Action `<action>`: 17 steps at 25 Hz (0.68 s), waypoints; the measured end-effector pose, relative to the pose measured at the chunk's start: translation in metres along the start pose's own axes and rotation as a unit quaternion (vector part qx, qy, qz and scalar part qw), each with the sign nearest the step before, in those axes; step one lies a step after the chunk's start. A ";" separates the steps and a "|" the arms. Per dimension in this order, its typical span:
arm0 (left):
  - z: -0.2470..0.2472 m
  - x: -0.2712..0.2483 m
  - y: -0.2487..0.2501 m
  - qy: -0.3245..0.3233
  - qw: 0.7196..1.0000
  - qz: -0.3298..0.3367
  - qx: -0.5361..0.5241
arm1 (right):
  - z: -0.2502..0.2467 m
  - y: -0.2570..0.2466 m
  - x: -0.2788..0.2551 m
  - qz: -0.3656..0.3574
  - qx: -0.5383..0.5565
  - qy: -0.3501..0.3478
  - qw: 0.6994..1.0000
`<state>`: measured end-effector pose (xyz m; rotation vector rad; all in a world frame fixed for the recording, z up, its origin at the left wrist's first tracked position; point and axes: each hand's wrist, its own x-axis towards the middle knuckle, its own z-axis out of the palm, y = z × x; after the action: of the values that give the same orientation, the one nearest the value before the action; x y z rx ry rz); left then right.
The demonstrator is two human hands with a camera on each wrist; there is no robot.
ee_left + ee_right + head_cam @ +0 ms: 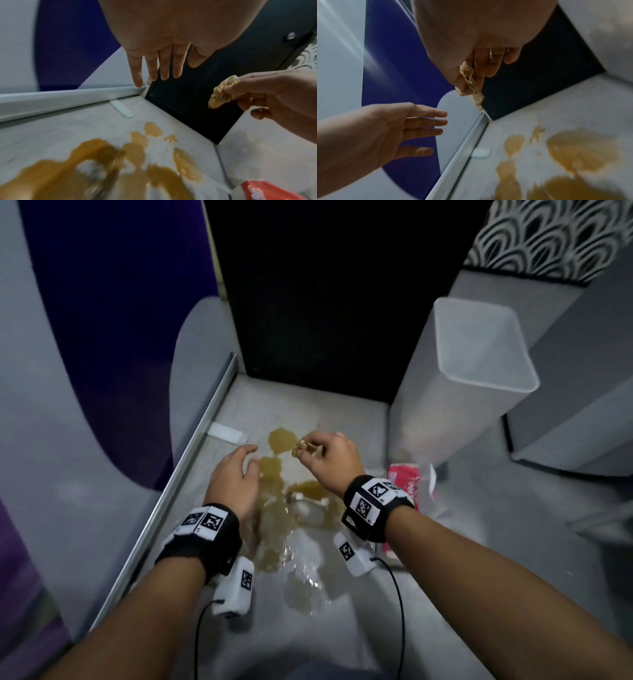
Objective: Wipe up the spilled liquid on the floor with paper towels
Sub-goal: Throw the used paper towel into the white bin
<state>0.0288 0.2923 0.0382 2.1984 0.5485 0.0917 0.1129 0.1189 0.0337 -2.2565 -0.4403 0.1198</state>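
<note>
A brown-yellow spill (pixel 279 491) spreads in several patches over the pale floor (pixel 342 412), also seen from below my wrists as the spill (pixel 106 169) and the spill (pixel 576 152). My right hand (pixel 329 455) pinches a small soaked wad of paper towel (pixel 303 447) above the far patches; the wad (pixel 223 92) hangs clear of the floor, and the wad (pixel 469 83) sits between thumb and fingers. My left hand (pixel 236 470) hovers to the left with straight fingers (pixel 154 66), holding nothing.
A tall translucent bin (pixel 472 371) stands at the right by a grey cabinet (pixel 582 405). A red-and-white tissue pack (pixel 411 484) lies on the floor behind my right wrist. A metal rail (pixel 178 487) and purple-grey panel border the left; a black door (pixel 325 296) closes the back.
</note>
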 end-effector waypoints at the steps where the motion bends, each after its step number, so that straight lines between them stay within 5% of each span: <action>1: 0.000 0.010 0.020 -0.004 1.000 0.025 0.010 | -0.022 -0.004 0.008 -0.007 0.005 0.029 1.000; 11: 0.056 0.045 0.228 -0.116 0.964 0.221 0.089 | -0.213 0.004 0.060 -0.029 0.061 0.313 0.947; 17: 0.121 0.025 0.287 -0.250 0.903 0.297 0.188 | -0.262 0.064 0.046 0.019 -0.068 0.320 0.945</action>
<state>0.1827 0.0581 0.1760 2.5621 -0.4370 -0.2758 0.2329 -0.0907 0.1626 -2.2787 -0.0536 -0.6282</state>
